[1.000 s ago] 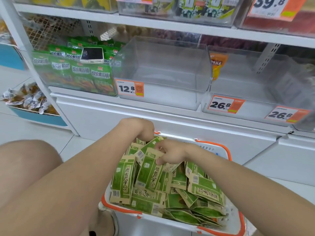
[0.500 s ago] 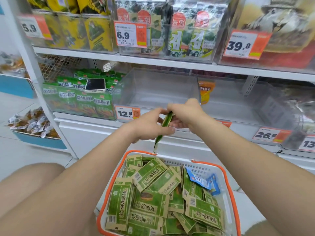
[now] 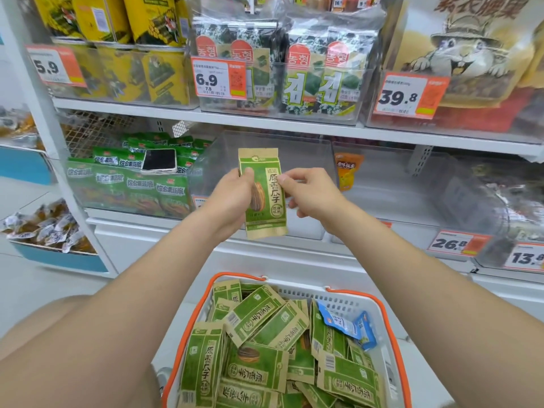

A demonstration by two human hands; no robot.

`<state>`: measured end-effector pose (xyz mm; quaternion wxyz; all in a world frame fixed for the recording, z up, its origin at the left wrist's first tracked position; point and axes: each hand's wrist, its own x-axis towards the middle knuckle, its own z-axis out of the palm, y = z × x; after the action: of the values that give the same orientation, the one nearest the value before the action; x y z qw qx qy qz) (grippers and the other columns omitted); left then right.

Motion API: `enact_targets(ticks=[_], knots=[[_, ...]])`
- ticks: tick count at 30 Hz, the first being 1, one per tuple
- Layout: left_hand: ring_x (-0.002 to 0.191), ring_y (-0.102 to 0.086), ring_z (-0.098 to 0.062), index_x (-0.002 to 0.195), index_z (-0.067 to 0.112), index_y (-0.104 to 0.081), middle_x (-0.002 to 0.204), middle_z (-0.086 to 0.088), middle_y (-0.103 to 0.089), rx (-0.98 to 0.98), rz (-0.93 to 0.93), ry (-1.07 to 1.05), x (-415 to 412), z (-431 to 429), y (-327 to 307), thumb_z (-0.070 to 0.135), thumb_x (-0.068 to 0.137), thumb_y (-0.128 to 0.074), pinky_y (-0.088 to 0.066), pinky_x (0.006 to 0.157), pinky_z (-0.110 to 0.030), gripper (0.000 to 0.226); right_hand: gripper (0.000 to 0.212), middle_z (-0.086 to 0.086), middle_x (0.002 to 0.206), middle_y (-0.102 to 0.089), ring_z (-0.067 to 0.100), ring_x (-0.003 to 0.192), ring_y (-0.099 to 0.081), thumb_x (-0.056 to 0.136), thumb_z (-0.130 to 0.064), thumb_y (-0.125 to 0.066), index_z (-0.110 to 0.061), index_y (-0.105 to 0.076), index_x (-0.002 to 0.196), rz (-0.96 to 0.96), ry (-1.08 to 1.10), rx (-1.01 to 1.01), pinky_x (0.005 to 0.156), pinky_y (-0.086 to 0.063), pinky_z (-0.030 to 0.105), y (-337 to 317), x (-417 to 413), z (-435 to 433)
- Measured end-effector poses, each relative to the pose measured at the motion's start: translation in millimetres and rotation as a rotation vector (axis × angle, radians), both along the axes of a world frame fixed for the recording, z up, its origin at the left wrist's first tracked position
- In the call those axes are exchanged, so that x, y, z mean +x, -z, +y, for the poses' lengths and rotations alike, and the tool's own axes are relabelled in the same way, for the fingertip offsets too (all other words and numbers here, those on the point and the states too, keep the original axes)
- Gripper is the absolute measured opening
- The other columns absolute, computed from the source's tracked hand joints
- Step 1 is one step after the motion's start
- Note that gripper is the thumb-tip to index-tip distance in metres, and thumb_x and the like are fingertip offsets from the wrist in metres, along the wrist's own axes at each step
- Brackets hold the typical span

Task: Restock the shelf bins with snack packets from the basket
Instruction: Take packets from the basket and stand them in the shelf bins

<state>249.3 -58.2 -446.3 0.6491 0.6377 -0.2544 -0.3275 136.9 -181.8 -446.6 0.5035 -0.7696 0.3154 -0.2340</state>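
Two hands, the left hand (image 3: 232, 195) and the right hand (image 3: 310, 194), hold one green packet (image 3: 265, 198). There is one basket (image 3: 347, 297); the green packets (image 3: 256, 371) in it overlap too much for an exact count, surely over ten, plus one blue packet (image 3: 348, 326). Also one phone (image 3: 159, 160), one orange packet (image 3: 347, 172), five readable price tags (image 3: 219, 78).

Matt kraft-paper packet (image 3: 263, 193); clear glossy plastic bin (image 3: 265, 148); white plastic basket (image 3: 347, 301) with smooth orange rim; glossy phone (image 3: 159, 160).

Both forearms extended forward -- left hand (image 3: 232, 198) grips the left edge of an upright green-and-tan paper snack packet (image 3: 266, 207), right hand (image 3: 310, 194) pinches its right edge.
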Motion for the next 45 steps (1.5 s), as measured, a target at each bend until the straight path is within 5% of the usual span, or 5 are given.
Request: enact_targets(ticks=[10,17,25,37,45], knots=[[0.078,-0.069,-0.027,0.095,0.002,-0.075,0.095,-0.022,-0.077,-0.027,-0.235,-0.2,41,-22,2,0.033,0.111,-0.051,-0.061,0.076,-0.047,0.042,0.025,0.007,0.096,-0.079,0.016,0.069,-0.069,0.106,-0.037,-0.058,-0.021,-0.06,0.124,0.059,-0.266,-0.002,0.056,-0.054,0.03,6,18,0],[0.09,-0.063,-0.037,0.093,0.003,-0.067,0.089,-0.014,-0.068,0.408,-0.946,-0.065,81,-21,-2,0.027,0.111,-0.04,-0.039,0.073,-0.039,0.04,0.03,0.012,0.075,-0.055,0.018,0.052,-0.044,0.11,-0.033,-0.049,-0.006,-0.059,0.102,0.041,-0.052,0.12,0.044,-0.032,0.025,14,63,-13],[0.093,-0.079,-0.021,0.131,-0.001,-0.061,0.1,-0.01,-0.081,0.132,-0.265,0.089,115,-22,13,0.0,0.081,-0.087,-0.063,0.089,-0.036,0.056,0.024,0.012,0.098,-0.073,0.02,0.067,-0.06,0.107,-0.025,-0.048,-0.006,-0.06,0.116,-0.012,0.116,0.274,0.049,-0.042,0.024,21,124,-32],[0.099,-0.077,-0.032,0.127,0.005,-0.051,0.097,-0.014,-0.079,0.038,-0.208,0.156,110,-24,8,-0.004,0.08,-0.087,-0.065,0.086,-0.048,0.06,0.037,0.003,0.064,-0.054,0.017,0.05,-0.043,0.108,-0.034,-0.033,-0.018,-0.062,0.092,0.105,0.084,0.39,0.054,-0.031,0.024,23,134,-43],[0.11,-0.063,-0.029,0.131,0.02,-0.06,0.111,-0.002,-0.073,0.509,-1.057,-0.022,124,-24,27,0.047,0.09,-0.078,-0.055,0.092,-0.048,0.052,0.019,0.011,0.1,-0.075,0.026,0.072,-0.071,0.106,-0.034,-0.055,-0.016,-0.054,0.1,-0.066,0.245,0.246,0.054,-0.051,0.033,37,136,-61]])
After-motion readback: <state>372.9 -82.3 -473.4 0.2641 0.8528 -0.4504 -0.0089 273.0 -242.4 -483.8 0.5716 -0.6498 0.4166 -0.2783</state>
